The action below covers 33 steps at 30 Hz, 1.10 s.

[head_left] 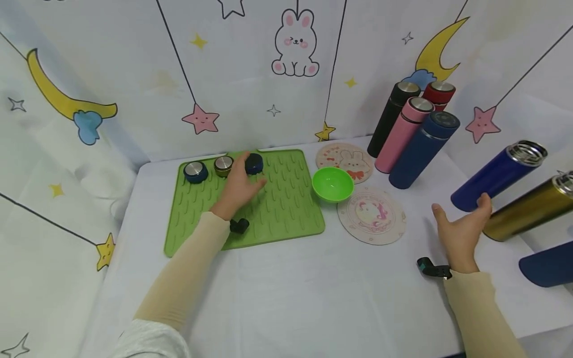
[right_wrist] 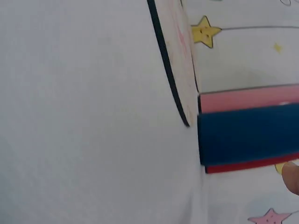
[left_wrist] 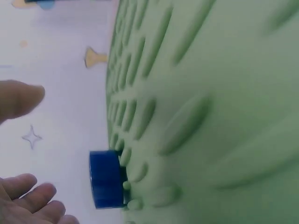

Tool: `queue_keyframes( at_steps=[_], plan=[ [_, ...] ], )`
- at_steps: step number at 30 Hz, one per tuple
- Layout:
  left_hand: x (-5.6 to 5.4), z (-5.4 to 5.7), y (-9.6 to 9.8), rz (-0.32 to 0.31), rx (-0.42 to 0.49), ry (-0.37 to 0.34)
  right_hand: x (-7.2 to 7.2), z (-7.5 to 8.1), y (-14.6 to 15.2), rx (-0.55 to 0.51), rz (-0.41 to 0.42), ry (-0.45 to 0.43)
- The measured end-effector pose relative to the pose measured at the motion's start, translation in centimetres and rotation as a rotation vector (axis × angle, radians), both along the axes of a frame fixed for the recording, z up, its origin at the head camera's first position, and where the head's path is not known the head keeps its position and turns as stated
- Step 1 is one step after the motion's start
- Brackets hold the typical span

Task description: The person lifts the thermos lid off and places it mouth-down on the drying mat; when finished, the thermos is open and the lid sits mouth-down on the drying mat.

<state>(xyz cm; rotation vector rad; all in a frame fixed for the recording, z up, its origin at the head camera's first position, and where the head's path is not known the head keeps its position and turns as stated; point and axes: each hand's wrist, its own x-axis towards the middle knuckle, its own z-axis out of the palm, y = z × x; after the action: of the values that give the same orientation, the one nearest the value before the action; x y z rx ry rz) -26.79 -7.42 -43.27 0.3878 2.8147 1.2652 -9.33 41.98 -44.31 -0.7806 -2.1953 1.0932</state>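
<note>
In the head view my left hand (head_left: 238, 188) reaches over the green ridged mat (head_left: 286, 199), thumb and fingers apart. Its fingertips are near a dark blue bottle cap (head_left: 254, 163). A gold cap (head_left: 223, 166) and another blue cap (head_left: 195, 172) sit to the left on the mat. The left wrist view shows a blue cap (left_wrist: 106, 179) on the ridges, with a gap between thumb and fingers. My right hand (head_left: 464, 231) is spread, nearest an uncapped blue thermos (head_left: 488, 176) and an uncapped gold thermos (head_left: 530, 209). Neither hand holds anything.
A black (head_left: 394, 119), a pink (head_left: 403, 134), a navy (head_left: 423, 151) and a red thermos (head_left: 439, 94) stand capped at the back. Beside the mat are a green bowl (head_left: 333, 184) and two round coasters (head_left: 373, 216). Another dark blue bottle (head_left: 548, 264) is at the right edge.
</note>
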Motion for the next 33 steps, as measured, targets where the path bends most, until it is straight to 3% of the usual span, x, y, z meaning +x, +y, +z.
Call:
queue_keyframes(
  at_steps=[3,7,14,21,27,33],
  plan=[
    [2.2,0.0,-0.7,-0.026,0.007,0.011,-0.4,0.1,-0.9,0.024,0.042,0.006],
    [5.1,-0.4,-1.6,-0.032,0.066,0.023,-1.6,0.6,-1.3,0.014,0.127,-0.05],
    [9.7,-0.7,-2.4,-0.052,0.203,-0.005,-5.3,1.1,-0.9,-0.033,0.271,-0.147],
    [13.6,-1.7,-2.1,-0.124,0.282,0.019,-8.9,1.6,-0.8,-0.103,0.256,-0.123],
    [16.2,-2.6,-2.7,-0.175,0.314,0.005,-10.7,2.0,-1.1,-0.099,0.237,-0.07],
    [17.4,-2.7,-3.3,-0.18,0.331,-0.011,-11.6,2.0,-1.6,-0.105,0.221,-0.071]
  ],
)
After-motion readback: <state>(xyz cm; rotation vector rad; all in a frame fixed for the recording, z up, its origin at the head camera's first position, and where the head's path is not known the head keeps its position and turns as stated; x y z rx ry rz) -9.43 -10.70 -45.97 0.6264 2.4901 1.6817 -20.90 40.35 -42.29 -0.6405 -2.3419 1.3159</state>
